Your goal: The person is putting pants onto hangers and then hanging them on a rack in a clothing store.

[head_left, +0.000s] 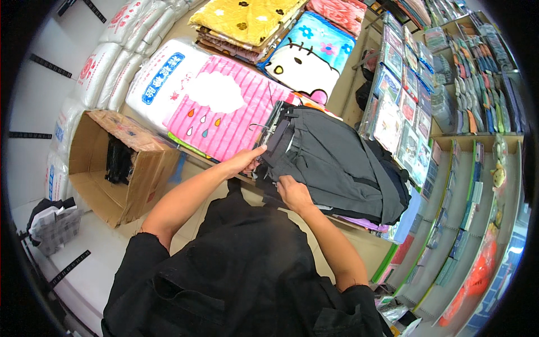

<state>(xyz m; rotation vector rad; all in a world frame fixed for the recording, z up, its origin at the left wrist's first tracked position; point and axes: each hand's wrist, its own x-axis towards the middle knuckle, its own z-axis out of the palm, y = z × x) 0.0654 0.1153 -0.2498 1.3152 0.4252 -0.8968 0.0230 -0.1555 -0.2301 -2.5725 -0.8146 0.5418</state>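
A pile of dark grey and black trousers [342,163] lies on the goods in front of me, waistbands toward the left. Black hangers [273,124] with a metal hook stick out at the waist end. My left hand [246,160] is closed on the near corner of the waistband, its thumb on top beside the hangers; the other fingertips are partly hidden. Nearer to me, my right hand [296,194] has its fingers curled round the near edge of the top trousers. Under the hanger end is a pink striped blanket [219,132] with a white cloud.
Folded blankets, one yellow [247,21] and one blue with a cartoon face [309,53], lie behind. An open cardboard box [137,185] stands at the left, below white packed sacks [98,73]. Racks of packaged goods [401,95] and shelves [449,224] line the right.
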